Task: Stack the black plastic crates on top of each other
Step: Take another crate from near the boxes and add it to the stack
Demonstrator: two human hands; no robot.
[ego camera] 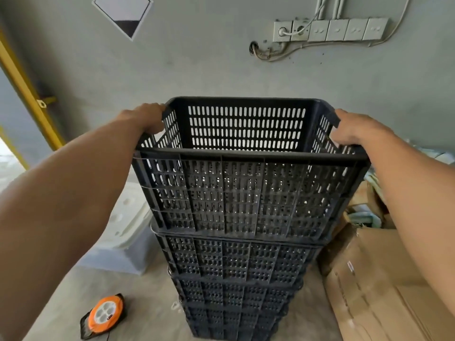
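Observation:
A tall stack of black slotted plastic crates (236, 274) rises from the floor in the middle of the view. The top crate (246, 193) sits on the stack, empty, its open top facing me. My left hand (145, 118) grips the top crate's left rim. My right hand (357, 129) grips its right rim. Both forearms reach in from the lower corners. The bottom of the stack runs out of the frame.
A grey wall with a row of sockets and cables (330, 29) stands close behind the stack. Cardboard boxes (374, 279) lie at the right. A white and translucent bin (123, 237) sits at the left, an orange cable reel (104, 313) on the floor, a yellow frame (24, 94) far left.

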